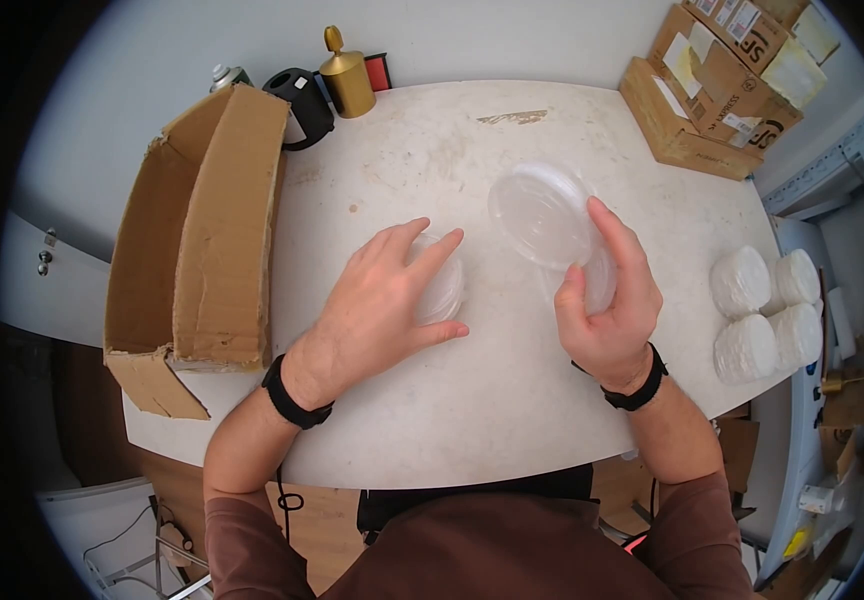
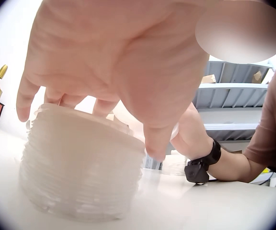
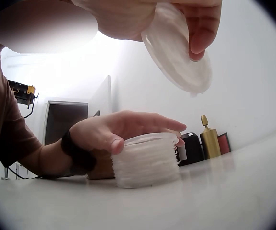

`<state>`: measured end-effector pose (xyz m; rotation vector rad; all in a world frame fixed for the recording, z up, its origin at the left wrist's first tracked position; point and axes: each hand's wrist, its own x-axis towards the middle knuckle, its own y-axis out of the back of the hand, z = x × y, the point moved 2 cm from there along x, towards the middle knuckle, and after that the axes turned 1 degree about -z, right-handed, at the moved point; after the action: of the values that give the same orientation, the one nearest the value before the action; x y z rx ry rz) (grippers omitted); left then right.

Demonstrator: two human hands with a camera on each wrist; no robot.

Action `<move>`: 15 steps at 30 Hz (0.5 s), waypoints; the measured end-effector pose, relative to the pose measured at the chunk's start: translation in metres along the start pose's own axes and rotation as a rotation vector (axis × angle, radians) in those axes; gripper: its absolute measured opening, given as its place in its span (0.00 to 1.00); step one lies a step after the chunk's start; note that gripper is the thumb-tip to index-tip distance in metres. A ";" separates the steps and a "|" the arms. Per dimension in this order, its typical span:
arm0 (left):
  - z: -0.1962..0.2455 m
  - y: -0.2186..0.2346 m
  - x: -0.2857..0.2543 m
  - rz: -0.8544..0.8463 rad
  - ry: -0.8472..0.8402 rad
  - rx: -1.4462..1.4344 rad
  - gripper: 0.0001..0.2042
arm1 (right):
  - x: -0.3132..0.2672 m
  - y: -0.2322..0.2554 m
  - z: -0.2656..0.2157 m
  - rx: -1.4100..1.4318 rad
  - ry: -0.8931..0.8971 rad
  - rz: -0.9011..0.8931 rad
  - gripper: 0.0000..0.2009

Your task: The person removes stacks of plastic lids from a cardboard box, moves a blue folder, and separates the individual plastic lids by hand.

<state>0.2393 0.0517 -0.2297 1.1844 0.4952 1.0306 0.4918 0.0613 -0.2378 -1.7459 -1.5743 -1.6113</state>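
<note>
My left hand (image 1: 377, 295) spreads its fingers and thumb around the top of a stack of translucent round plastic lids (image 2: 83, 160). The stack stands upright on the white table, partly covered by that hand in the head view. To the right, my right hand (image 1: 617, 305) pinches thin clear round plastic lids (image 1: 540, 215) at their edge, between thumb and fingers. They are tilted and raised above the table in the right wrist view, and how many there are I cannot tell.
An open cardboard box (image 1: 222, 240) takes up the table's left side. Several white round stacks (image 1: 742, 282) stand near the right edge. Behind are a black container (image 1: 299, 108), a gold canister (image 1: 348, 85) and, at the back right, cardboard cartons (image 1: 717, 90).
</note>
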 end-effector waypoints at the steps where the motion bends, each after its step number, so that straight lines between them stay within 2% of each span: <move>1: 0.001 0.001 0.000 -0.031 -0.006 -0.027 0.41 | 0.000 0.000 0.000 -0.001 -0.002 -0.001 0.32; 8: 0.003 0.003 -0.002 0.006 -0.030 -0.039 0.42 | -0.001 0.000 -0.001 -0.008 -0.003 -0.008 0.32; 13: -0.004 -0.007 -0.005 -0.131 0.016 -0.086 0.41 | -0.001 -0.001 -0.002 0.000 0.000 -0.009 0.32; 15: -0.007 -0.010 -0.005 -0.132 0.003 -0.074 0.41 | -0.001 -0.001 -0.002 0.005 -0.002 -0.014 0.32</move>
<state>0.2352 0.0511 -0.2421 1.0705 0.5259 0.9300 0.4900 0.0597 -0.2385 -1.7383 -1.5937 -1.6109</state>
